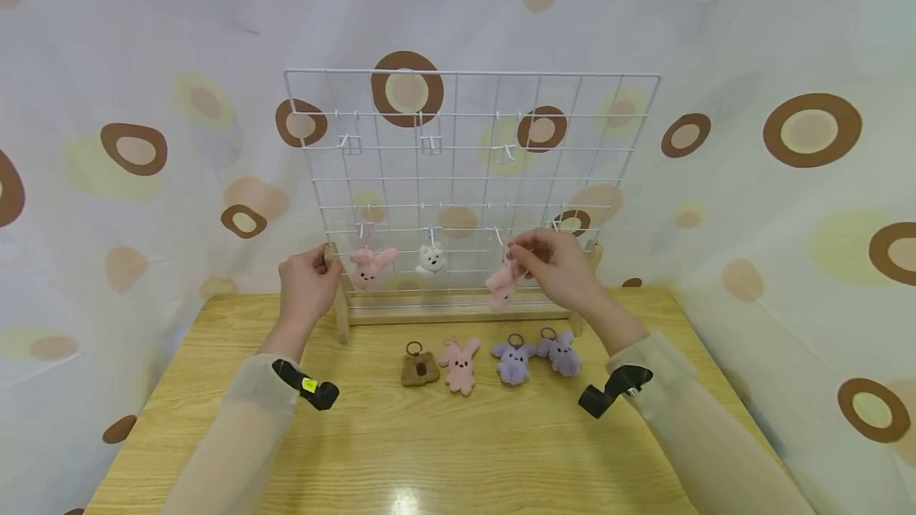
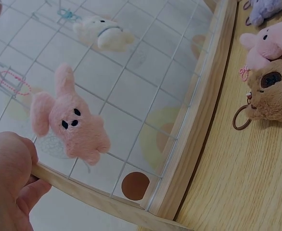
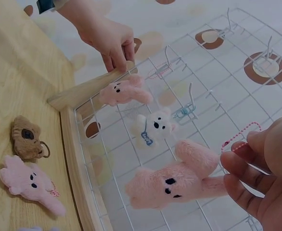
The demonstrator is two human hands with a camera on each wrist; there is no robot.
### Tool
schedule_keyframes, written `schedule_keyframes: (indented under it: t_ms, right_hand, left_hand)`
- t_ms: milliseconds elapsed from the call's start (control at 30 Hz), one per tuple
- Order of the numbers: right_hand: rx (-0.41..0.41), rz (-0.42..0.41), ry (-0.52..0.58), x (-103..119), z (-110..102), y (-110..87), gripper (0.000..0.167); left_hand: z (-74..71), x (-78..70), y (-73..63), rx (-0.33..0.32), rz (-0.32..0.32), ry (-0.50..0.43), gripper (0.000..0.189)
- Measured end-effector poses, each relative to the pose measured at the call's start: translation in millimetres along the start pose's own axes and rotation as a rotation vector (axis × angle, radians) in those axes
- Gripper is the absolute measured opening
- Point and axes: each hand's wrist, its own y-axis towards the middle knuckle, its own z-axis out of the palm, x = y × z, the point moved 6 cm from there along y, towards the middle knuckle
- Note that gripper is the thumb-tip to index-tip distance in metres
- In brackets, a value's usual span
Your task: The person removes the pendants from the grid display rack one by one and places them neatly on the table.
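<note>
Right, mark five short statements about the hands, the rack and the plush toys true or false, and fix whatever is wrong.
1. The right hand holds a pink bead chain with a dangling pink plush. True.
2. The left hand is holding a plush toy. False: it grips a wooden post of the rack.
3. A white plush hangs on the rack. True.
4. Only two toys lie on the table. False: four do, namely a brown plush, a second pink plush, a purple plush and another purple plush.
5. The brown plush has a brown ring. True.
</note>
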Motion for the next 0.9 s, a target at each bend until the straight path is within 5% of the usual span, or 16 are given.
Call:
schedule_keyframes:
  t_ms: [900]
  right_hand:
    - [0.097, -0.035, 0.069, -16, -10, -73.7, 0.015]
  left_hand:
    - [2.2, 6.4, 2.4, 0.026, -0.015, -0.04, 0.039]
